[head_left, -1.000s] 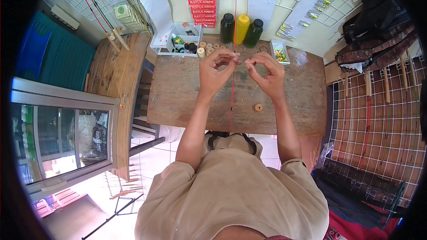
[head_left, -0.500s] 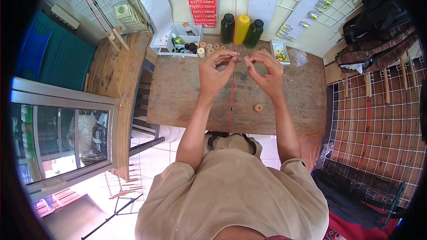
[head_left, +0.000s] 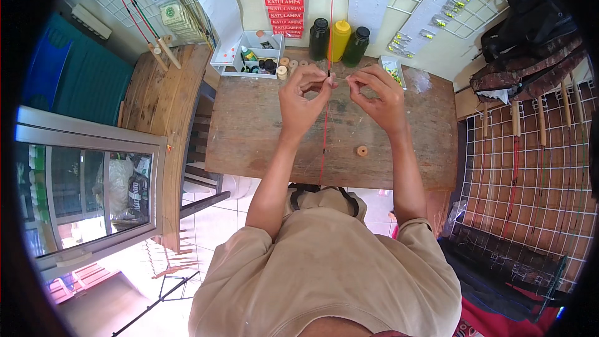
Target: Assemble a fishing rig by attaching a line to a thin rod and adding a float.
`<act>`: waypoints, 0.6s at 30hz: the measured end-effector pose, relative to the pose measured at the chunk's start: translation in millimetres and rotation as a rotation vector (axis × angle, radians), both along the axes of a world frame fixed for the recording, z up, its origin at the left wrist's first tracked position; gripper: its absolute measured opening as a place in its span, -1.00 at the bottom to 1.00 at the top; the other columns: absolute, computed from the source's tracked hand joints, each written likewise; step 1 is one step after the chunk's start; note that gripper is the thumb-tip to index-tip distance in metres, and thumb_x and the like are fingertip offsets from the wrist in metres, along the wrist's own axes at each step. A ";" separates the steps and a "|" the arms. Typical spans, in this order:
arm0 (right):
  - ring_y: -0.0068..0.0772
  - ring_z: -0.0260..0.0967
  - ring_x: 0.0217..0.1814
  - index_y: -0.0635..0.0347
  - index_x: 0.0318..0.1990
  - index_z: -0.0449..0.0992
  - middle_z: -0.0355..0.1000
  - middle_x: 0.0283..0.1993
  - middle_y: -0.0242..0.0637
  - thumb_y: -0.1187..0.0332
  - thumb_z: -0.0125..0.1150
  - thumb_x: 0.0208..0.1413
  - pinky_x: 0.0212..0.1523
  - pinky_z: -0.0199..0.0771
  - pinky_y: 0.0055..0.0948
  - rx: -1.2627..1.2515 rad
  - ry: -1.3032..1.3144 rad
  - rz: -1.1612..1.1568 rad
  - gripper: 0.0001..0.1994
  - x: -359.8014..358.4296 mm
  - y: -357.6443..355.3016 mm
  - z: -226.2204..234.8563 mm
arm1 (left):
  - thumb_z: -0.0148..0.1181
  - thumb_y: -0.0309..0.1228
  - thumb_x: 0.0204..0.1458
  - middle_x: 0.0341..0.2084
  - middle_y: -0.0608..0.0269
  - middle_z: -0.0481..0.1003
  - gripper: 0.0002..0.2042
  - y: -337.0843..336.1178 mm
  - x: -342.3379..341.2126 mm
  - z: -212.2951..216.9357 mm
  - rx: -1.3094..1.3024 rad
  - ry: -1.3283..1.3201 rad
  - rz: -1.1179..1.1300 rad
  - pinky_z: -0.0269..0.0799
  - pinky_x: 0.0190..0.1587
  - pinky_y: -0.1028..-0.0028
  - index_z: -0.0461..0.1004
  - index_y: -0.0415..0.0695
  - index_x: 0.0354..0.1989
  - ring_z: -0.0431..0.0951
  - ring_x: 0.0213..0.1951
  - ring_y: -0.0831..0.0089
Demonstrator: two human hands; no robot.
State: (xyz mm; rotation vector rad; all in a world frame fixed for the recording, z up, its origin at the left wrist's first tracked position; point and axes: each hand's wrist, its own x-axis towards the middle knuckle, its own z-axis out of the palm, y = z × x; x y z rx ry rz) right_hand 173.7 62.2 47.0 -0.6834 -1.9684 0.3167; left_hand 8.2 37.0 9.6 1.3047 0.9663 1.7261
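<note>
Both hands pinch thin red rod [head_left: 325, 118] mid-table: left hand [head_left: 304, 101], right hand [head_left: 378, 97]; bare wood toward near edge

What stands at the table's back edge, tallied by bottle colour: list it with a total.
Dark green plastic bottles with black caps: 2
Yellow plastic bottle with yellow cap: 1
Total: 3 bottles, side by side, the yellow one in the middle.

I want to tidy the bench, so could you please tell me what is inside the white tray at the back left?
The white tray holds small dark spools and a green item; its near wall hides whatever lies lower down.
</note>
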 end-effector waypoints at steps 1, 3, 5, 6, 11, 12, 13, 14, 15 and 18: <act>-0.38 0.44 -0.34 0.34 -0.28 0.51 0.45 -0.33 -0.23 0.67 0.31 -0.17 -0.38 0.50 -0.49 -0.062 0.037 0.028 -0.77 0.1 -1.4 0.7 | 0.18 -0.66 0.01 -0.36 0.15 0.59 -0.89 -0.2 0.7 -0.8 0.032 0.022 0.019 0.51 -0.32 0.60 0.44 -0.27 -0.29 0.63 -0.31 0.48; -0.39 0.44 -0.35 0.34 -0.28 0.50 0.44 -0.33 -0.23 0.67 0.30 -0.17 -0.37 0.50 -0.49 -0.085 0.049 0.044 -0.77 -0.1 -4.8 2.6 | 0.16 -0.68 0.01 -0.35 0.13 0.58 -0.89 -1.0 1.2 -1.3 0.025 0.069 0.022 0.51 -0.26 0.58 0.44 -0.30 -0.28 0.62 -0.29 0.46; -0.40 0.43 -0.36 0.35 -0.29 0.50 0.44 -0.33 -0.23 0.67 0.30 -0.16 -0.37 0.50 -0.49 -0.109 0.061 0.059 -0.78 0.3 -5.8 1.9 | 0.15 -0.69 0.02 -0.34 0.11 0.58 -0.88 -2.0 2.4 -1.0 0.016 0.117 0.023 0.51 -0.21 0.56 0.43 -0.32 -0.27 0.61 -0.27 0.43; -0.41 0.43 -0.36 0.35 -0.29 0.50 0.44 -0.33 -0.23 0.67 0.29 -0.16 -0.37 0.49 -0.50 -0.105 0.068 0.060 -0.79 0.6 -5.6 0.3 | 0.15 -0.70 0.01 -0.34 0.13 0.58 -0.88 -2.5 3.4 0.2 0.008 0.128 0.043 0.51 -0.21 0.56 0.45 -0.32 -0.27 0.61 -0.27 0.45; -0.41 0.42 -0.36 0.35 -0.31 0.50 0.45 -0.32 -0.23 0.67 0.29 -0.14 -0.37 0.47 -0.51 -0.101 0.083 0.056 -0.81 0.7 -7.9 0.2 | 0.16 -0.70 0.00 -0.35 0.16 0.58 -0.87 -5.8 6.4 1.2 -0.002 0.200 0.087 0.51 -0.22 0.57 0.49 -0.32 -0.26 0.60 -0.28 0.49; -0.41 0.42 -0.36 0.35 -0.31 0.51 0.45 -0.32 -0.23 0.67 0.28 -0.14 -0.37 0.46 -0.51 -0.099 0.089 0.059 -0.81 0.1 -7.8 0.9 | 0.16 -0.70 -0.01 -0.36 0.17 0.58 -0.86 -6.1 6.7 1.3 0.004 0.220 0.102 0.51 -0.22 0.57 0.50 -0.32 -0.25 0.60 -0.28 0.51; -0.41 0.43 -0.36 0.34 -0.32 0.51 0.45 -0.33 -0.23 0.67 0.28 -0.14 -0.37 0.45 -0.51 -0.096 0.095 0.062 -0.82 -0.3 -7.5 1.2 | 0.16 -0.70 -0.01 -0.36 0.18 0.58 -0.85 -6.3 6.8 1.4 0.010 0.240 0.117 0.51 -0.22 0.58 0.50 -0.32 -0.25 0.59 -0.29 0.53; -0.41 0.43 -0.36 0.34 -0.32 0.51 0.45 -0.33 -0.23 0.67 0.28 -0.14 -0.37 0.45 -0.51 -0.097 0.095 0.062 -0.82 -0.3 -7.2 1.0 | 0.16 -0.70 -0.01 -0.36 0.18 0.58 -0.85 -7.2 7.2 1.7 0.010 0.241 0.117 0.51 -0.22 0.58 0.50 -0.32 -0.25 0.59 -0.29 0.53; -0.42 0.43 -0.35 0.34 -0.32 0.51 0.46 -0.33 -0.23 0.67 0.28 -0.15 -0.36 0.45 -0.51 -0.078 0.103 0.050 -0.82 -0.2 -6.8 0.7 | 0.16 -0.71 -0.01 -0.36 0.18 0.58 -0.85 -8.5 7.8 2.2 0.024 0.264 0.131 0.51 -0.22 0.58 0.50 -0.32 -0.24 0.60 -0.29 0.53; -0.42 0.43 -0.34 0.34 -0.33 0.51 0.47 -0.34 -0.23 0.67 0.27 -0.15 -0.34 0.45 -0.52 -0.079 0.138 0.039 -0.82 -0.5 -6.2 -0.2 | 0.16 -0.71 -0.02 -0.36 0.18 0.59 -0.84 -9.4 8.8 2.2 0.048 0.296 0.156 0.51 -0.21 0.58 0.51 -0.32 -0.24 0.61 -0.29 0.51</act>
